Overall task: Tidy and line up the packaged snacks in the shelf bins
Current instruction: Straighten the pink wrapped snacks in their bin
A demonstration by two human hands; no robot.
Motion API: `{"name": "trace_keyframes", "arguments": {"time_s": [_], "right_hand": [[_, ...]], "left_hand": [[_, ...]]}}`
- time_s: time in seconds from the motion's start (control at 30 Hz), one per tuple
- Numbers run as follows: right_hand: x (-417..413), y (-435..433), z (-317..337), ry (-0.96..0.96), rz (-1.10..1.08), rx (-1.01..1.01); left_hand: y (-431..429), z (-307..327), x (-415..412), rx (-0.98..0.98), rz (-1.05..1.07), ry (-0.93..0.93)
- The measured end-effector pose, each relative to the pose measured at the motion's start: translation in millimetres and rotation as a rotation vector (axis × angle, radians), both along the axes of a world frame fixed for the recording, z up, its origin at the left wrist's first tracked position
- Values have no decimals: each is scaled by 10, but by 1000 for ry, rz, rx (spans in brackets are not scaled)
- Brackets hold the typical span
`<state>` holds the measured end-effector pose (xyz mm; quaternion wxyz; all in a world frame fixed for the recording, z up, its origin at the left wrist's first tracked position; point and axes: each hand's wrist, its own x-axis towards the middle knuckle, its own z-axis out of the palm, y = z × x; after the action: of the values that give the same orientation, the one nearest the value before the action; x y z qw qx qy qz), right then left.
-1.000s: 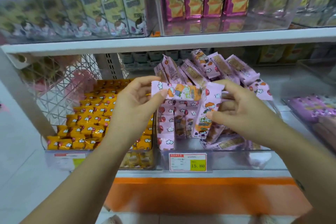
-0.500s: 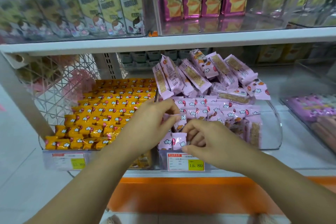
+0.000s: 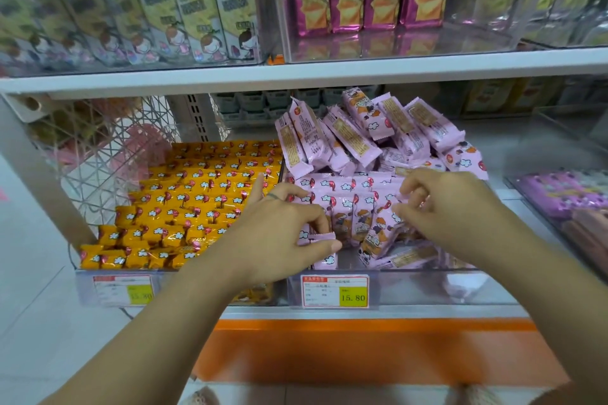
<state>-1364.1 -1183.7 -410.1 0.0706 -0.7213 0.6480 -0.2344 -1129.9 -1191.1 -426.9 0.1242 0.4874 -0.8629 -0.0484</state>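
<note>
- Store shelving fills my view: a white shelf board runs across the top, and a price tag reading 15.80 sits on the front lip of the shelf below.
- Directly behind that price tag I see a clear plastic bin. The pink snack packs are inside it, standing in upright rows nearest the tag and lying in a loose, tilted heap at the far end.
- Left of the price tag, a neighbouring bin holds yellow snack packs in neat rows.
- The left hand is just above the tag, at the bin's front left corner. Its thumb and forefinger are pinched together on the sealed top of the front pink pack, and the other fingers are loosely spread.
- The right hand is above and right of the tag, over the standing rows. Its fingers are curled in tight and nip the top edges of the pink snack packs there. I cannot tell how many it has.
- Below the price tag runs an orange band along the shelf base.
</note>
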Motion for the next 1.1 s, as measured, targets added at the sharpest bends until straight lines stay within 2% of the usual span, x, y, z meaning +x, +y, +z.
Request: {"name": "trace_keyframes", "arguments": {"time_s": [0.07,0.13,0.27,0.43,0.63,0.77,1.0,1.1], "right_hand": [[46,-34,-108,105,4,64],[109,-51,-177,122,3,66],[181,-67,-204,76,4,30],[197,-1,-129,1,121,-12],[150,143,183,-382,249,-192],[166,178,269,-642,297,-191],[408,-63,9,-527,317,10],[505,-117,-82,-503,310,32]], "left_hand": [[-3,-7,8,1,-10,8],[-4,-20,11,-14,-25,23],[8,-20,23,-22,-38,36],[12,-24,33,-11,-40,33],[17,-26,33,-41,-62,31],[5,-46,46,-70,-95,59],[-39,-69,40,-116,-120,67],[-27,-69,56,-113,-117,58]]}}
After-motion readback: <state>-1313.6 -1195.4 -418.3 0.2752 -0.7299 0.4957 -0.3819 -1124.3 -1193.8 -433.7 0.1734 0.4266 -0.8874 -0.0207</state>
